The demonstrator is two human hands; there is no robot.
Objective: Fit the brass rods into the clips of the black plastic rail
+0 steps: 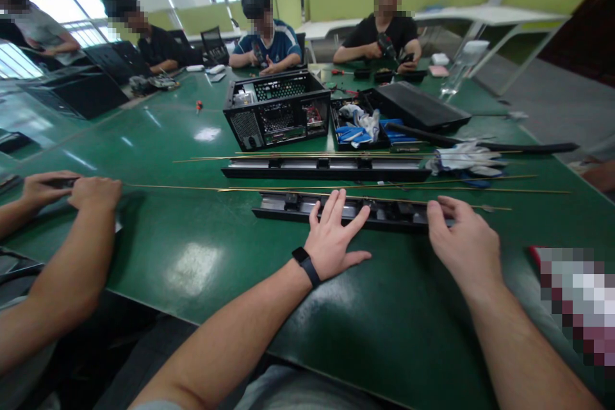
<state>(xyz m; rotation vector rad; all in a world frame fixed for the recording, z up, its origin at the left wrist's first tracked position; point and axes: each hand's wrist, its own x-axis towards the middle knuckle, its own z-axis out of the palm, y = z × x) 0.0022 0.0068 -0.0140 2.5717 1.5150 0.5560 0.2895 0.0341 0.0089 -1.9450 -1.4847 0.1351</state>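
My left hand (332, 236), with a dark watch on its wrist, lies with fingers spread over the nearer black channel (271, 213). Its fingertips reach across the channel's open top, where several small black blocks sit inside. At the channel's right end is my right hand (465, 240), thumb and fingers closed around that end; its fingertips are partly hidden. A thin brass-coloured rod (497, 208) runs along the channel's far edge and sticks out beyond my right hand. Just behind lies a second black channel (298, 173), with more thin rods (523, 191) around it.
An open black computer case (278, 134) stands behind the channels. Right of it are a tray with blue-white gloves (358, 125), a dark panel (423, 106) and another glove (466, 157). A neighbour's hands (96, 192) hold a rod at left. Across the green table (154, 230), several people work, two with power drills.
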